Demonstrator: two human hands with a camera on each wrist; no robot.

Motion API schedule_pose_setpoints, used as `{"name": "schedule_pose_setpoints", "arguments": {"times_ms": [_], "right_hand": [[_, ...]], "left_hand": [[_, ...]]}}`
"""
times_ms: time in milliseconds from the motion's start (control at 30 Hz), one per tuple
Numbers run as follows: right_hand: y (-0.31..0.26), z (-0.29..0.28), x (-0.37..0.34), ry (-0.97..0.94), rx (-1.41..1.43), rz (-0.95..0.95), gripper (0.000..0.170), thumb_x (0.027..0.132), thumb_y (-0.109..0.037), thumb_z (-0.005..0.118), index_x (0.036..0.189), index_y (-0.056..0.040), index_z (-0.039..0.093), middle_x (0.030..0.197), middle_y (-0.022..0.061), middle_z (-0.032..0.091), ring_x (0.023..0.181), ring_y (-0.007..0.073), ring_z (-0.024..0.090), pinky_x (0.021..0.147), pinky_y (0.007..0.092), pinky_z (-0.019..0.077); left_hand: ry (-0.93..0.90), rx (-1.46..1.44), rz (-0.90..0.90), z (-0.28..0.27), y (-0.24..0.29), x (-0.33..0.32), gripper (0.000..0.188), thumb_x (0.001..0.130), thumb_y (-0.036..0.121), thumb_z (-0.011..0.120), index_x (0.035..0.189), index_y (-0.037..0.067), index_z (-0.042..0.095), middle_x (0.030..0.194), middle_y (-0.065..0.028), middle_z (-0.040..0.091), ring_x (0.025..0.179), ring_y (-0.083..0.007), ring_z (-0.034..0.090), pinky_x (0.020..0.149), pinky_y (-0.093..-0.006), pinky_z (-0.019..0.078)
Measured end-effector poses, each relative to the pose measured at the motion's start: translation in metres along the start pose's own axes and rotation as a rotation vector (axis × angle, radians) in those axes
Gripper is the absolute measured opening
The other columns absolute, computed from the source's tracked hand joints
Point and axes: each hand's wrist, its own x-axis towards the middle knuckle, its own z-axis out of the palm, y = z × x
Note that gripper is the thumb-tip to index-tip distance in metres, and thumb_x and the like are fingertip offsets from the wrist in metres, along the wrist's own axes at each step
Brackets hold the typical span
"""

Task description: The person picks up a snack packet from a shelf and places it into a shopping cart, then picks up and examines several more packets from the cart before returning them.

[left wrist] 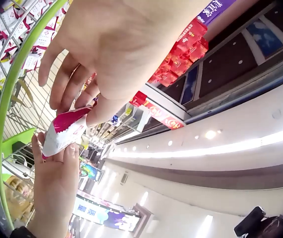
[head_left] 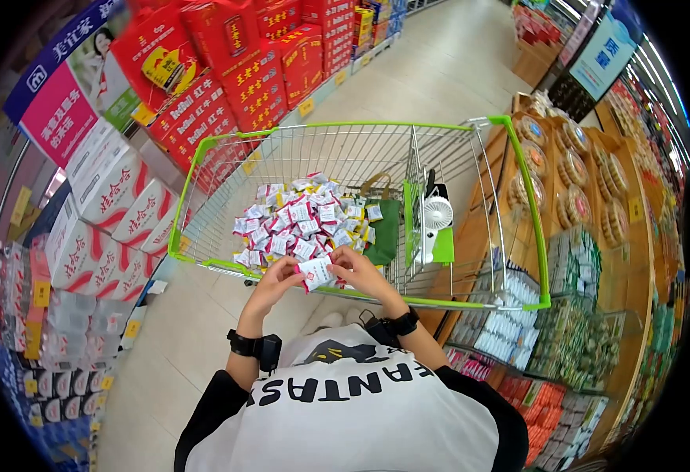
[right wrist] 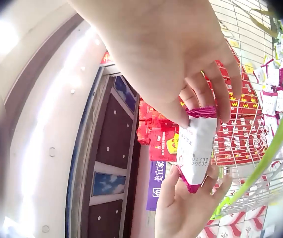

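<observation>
Over the near rail of a shopping cart, both hands hold one small white snack packet (head_left: 316, 273) with magenta crimped ends. My left hand (head_left: 276, 285) pinches one end between thumb and fingers, and my right hand (head_left: 363, 275) pinches the other. Dark printed digits, like a date, show on the packet (right wrist: 197, 148) in the right wrist view. The left wrist view has the packet (left wrist: 64, 131) side-on, magenta end towards the left thumb. Beneath and beyond the hands lies a heap of similar packets (head_left: 298, 216) in the cart, some with yellow ends.
The cart's green rail (head_left: 345, 124) surrounds its wire basket. A green bag (head_left: 386, 234) lies beside the heap, and a white handheld fan (head_left: 437, 212) sits in the rear section. Red drink boxes (head_left: 250, 86) and white cartons (head_left: 101, 189) stand left; shelves of packaged food (head_left: 573, 267) stand right.
</observation>
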Motion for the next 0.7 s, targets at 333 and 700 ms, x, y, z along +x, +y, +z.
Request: {"name": "schedule_pose_setpoints", "arguments": {"times_ms": [333, 700], "right_hand": [[0.021, -0.026, 0.006, -0.045, -0.067, 0.093, 0.017, 0.079, -0.012, 0.055, 0.088, -0.003, 0.044, 0.065, 0.001, 0.051, 0.057, 0.0059, 0.045, 0.052, 0.0203, 0.0359], [0.01, -0.019, 0.034, -0.034, -0.154, 0.076, 0.048, 0.071, -0.013, 0.061, 0.112, -0.0038, 0.037, 0.094, 0.0122, 0.053, 0.085, 0.0185, 0.052, 0.066, 0.0289, 0.0432]], "left_hand": [[0.015, -0.011, -0.109, 0.015, -0.008, 0.011, 0.021, 0.079, 0.012, 0.053, 0.097, 0.004, 0.047, 0.086, -0.0037, 0.053, 0.079, -0.0106, 0.052, 0.07, -0.0242, 0.0435], [0.287, -0.061, -0.169, 0.004, -0.005, 0.034, 0.031, 0.08, 0.02, 0.047, 0.105, 0.002, 0.047, 0.088, -0.0073, 0.054, 0.079, -0.0134, 0.053, 0.068, -0.0276, 0.0456]]}}
